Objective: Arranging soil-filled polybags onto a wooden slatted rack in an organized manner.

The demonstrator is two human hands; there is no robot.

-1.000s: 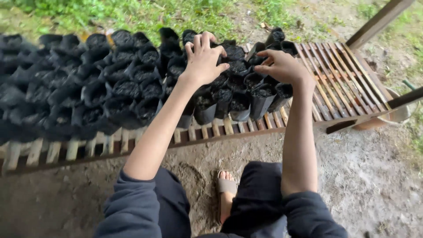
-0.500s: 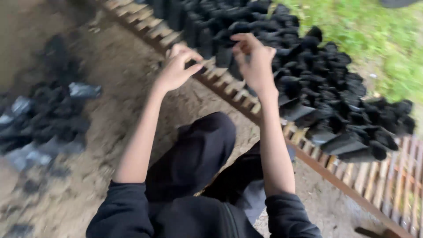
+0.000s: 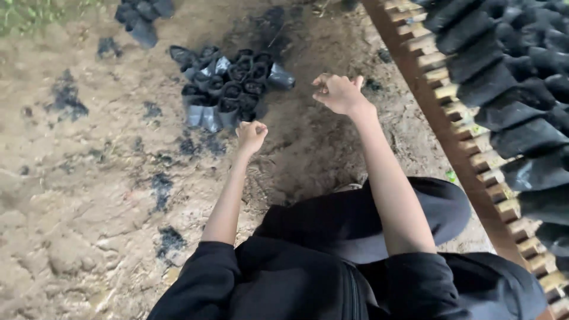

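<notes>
My left hand (image 3: 252, 135) is closed in a fist with nothing in it, just in front of a cluster of black soil-filled nursery bags (image 3: 228, 89) standing on the dirt ground. My right hand (image 3: 339, 93) hovers to the right of that cluster with its fingers curled in, and nothing shows in it. Neither hand touches a bag. I am squatting, with my dark trousers and sleeves at the bottom of the view.
A slatted wooden rack (image 3: 450, 136) runs down the right side, loaded with rows of black bags (image 3: 510, 89). A second small pile of bags (image 3: 142, 18) lies at the top left. Dark soil patches dot the muddy ground (image 3: 89, 195).
My hands have come off the bags on the rack and swung left with my view. They now hang empty over the ground by the small cluster of bags.
</notes>
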